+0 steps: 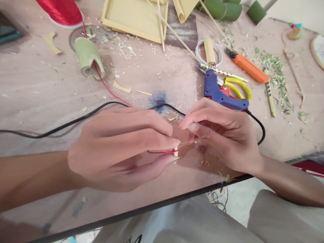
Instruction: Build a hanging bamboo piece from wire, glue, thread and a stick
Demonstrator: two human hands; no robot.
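Note:
Between thumb and forefinger, my left hand (124, 145) pinches a small white peg (176, 151) with red thread (162, 152) wound round it. That thread seems to run back under the hand to a pale bamboo piece (89, 57) with a notched end, and on toward a red spool (62, 11). My right hand (220, 135) is just right of the peg, thumb and fingertips pressed together; whether anything is in them I cannot make out. Directly beyond it lies a blue glue gun (215, 87).
Yellow-handled scissors (236, 86), an orange cutter knife (250, 67) and a tape roll (219, 55) lie at the right. A black cord (58, 124) crosses the table. Yellow trays (134, 20) and green bamboo pieces (233, 11) stand behind. Shavings (275, 74) litter the tabletop.

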